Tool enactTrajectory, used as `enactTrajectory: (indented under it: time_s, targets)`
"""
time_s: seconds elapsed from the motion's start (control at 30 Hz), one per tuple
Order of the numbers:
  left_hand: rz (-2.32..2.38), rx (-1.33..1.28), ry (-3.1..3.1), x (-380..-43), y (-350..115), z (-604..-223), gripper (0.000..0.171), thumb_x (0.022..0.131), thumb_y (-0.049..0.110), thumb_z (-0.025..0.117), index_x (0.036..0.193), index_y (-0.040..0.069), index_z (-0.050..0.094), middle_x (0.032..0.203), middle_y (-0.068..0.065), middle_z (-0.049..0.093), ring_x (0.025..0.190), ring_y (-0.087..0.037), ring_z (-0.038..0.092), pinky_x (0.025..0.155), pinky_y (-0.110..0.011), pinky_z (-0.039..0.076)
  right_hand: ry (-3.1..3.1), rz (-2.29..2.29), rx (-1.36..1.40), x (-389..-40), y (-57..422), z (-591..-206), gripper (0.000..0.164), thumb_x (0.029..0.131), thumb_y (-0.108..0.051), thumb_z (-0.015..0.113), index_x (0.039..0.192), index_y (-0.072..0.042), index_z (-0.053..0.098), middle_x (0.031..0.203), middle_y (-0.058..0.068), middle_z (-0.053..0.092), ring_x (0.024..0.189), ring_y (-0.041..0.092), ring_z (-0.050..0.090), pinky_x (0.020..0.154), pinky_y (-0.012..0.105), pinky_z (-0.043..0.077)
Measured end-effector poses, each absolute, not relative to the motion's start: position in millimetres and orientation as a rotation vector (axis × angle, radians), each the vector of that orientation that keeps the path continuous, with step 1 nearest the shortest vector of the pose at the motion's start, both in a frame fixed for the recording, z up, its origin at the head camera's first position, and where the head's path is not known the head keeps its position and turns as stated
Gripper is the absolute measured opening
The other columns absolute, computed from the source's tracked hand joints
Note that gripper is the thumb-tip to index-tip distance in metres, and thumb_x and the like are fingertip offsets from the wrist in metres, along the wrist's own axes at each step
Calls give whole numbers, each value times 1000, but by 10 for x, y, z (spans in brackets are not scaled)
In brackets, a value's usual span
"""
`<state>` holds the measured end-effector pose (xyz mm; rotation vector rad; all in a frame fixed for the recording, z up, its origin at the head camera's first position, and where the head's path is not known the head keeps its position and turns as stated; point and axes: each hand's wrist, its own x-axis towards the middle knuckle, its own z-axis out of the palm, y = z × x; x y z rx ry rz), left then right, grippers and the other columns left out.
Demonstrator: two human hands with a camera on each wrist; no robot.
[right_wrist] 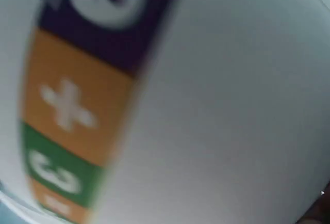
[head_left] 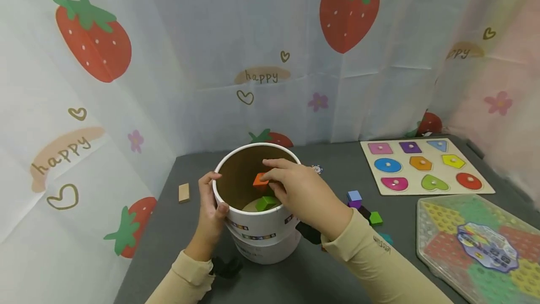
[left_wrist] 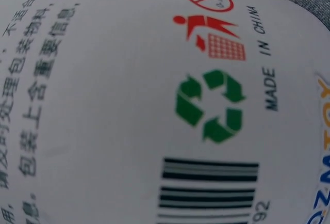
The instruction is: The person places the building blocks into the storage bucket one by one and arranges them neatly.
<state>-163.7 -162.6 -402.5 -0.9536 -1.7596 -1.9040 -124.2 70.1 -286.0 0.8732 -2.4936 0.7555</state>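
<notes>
A white cylindrical bucket stands upright on the dark table in the head view. My left hand grips its left rim. An orange block is pinched in the fingers of my right hand, at the bucket's mouth. Inside, a green block lies on the bottom; part of the interior is hidden by the near wall. The bucket's printed wall with recycling marks and a barcode fills the left wrist view. In the right wrist view its wall shows blurred coloured number squares.
Right of the bucket lie several small blocks, among them a light blue one and a green one. Farther right are a shape puzzle board and a clear patterned case. A wooden block sits at left.
</notes>
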Motion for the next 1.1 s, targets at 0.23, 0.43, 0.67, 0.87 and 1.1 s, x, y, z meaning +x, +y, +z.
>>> enactTrajectory:
  time_s: [0.23,0.43,0.67,0.87,1.1]
  targets:
    - [-1922,-980,-1747,-1600,-1571,-4076,78,88,57,57,132,5,20,133,-38,25,115,-40,45,89,-35,47,-2216,889,579,-1215,1087,-3037,15,87,-5,66,97,-14,71,106,-4,58,82,9,56,68,29,50]
    - [-1915,-984,-1742,-1590,-1587,-4057,76,88,57,56,132,6,20,133,-38,24,116,-39,44,89,-34,47,-2609,820,310,-1196,1446,-3406,11,86,-12,70,94,-19,70,90,-7,57,72,10,54,59,27,46]
    - [-1914,-996,-1754,-1615,-1603,-4031,78,88,58,56,133,6,20,134,-39,24,116,-43,42,90,-35,47,-3067,534,432,-1149,1482,-4013,35,75,-30,82,106,-17,70,97,1,65,74,15,59,65,37,51]
    - [-1944,-1006,-1734,-1631,-1607,-4018,77,88,57,58,133,7,20,135,-37,23,116,-46,40,90,-36,47,-3092,566,459,-1236,1373,-4262,52,75,-31,82,121,-18,62,110,11,63,76,21,62,67,44,53]
    - [-1932,-1006,-1731,-1626,-1611,-4009,77,87,58,58,132,7,21,134,-38,23,116,-39,43,90,-35,47,-2993,597,456,-1388,1264,-4343,29,74,-27,83,94,-18,64,87,0,61,66,15,56,62,38,51]
